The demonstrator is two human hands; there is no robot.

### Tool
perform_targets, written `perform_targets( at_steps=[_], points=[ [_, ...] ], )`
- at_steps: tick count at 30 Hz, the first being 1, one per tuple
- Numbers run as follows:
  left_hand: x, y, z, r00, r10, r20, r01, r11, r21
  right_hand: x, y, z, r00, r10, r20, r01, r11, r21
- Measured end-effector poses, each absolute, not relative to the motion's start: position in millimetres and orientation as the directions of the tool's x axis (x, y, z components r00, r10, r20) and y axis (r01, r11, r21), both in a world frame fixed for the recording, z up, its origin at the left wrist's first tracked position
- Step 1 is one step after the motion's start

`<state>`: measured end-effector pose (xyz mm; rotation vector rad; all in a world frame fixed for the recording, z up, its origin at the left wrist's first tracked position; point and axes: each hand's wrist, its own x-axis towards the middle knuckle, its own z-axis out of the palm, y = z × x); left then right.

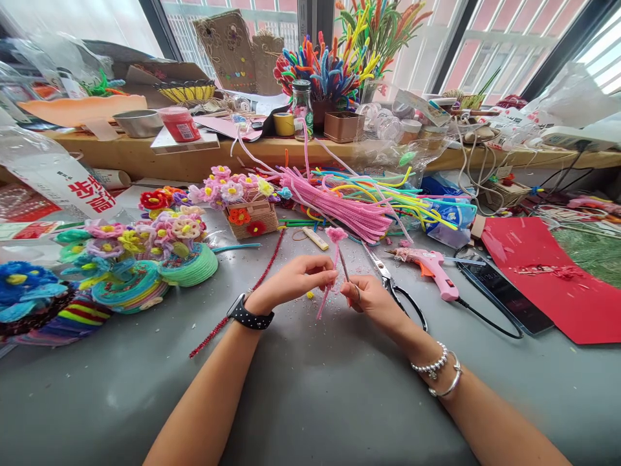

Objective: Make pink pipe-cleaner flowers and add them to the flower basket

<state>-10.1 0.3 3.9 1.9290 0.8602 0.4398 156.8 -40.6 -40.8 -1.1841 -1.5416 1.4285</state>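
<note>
Left hand pinches the pink stem between thumb and fingertips, tilted over the grey table with its fuzzy bloom on top, while the right hand is closed round a thin metal tool just beside the stem, scissors and glue gun lying close by.

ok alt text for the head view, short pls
Two bare hands meet over a cluttered grey table: the left hand pinches a pink pipe-cleaner flower by its stem, the right hand holds a thin grey tool beside it. Scissors, a pink glue gun and a pile of pipe cleaners lie beyond.
</note>
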Motion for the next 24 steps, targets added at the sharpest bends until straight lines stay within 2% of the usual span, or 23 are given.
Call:
perform_targets(
  at_steps=[9,15,24],
  points=[
    [-10.5,0.7,2.1,0.703,0.709,-0.055,0.377,-0.307,0.874,157.2,-42.0,-43.9,-0.376,0.923,-0.086,0.106,-0.050,-0.993],
    [-10.2,1.0,3.4,0.692,0.720,-0.050,0.355,-0.279,0.892,158.1,-41.4,-38.9,-0.266,0.961,-0.075,0.166,-0.031,-0.986],
    [-11.9,4.8,5.1,0.447,0.891,0.079,0.219,-0.195,0.956,171.4,-34.9,-36.3,-0.250,0.955,-0.159,0.252,-0.095,-0.963]
  ],
)
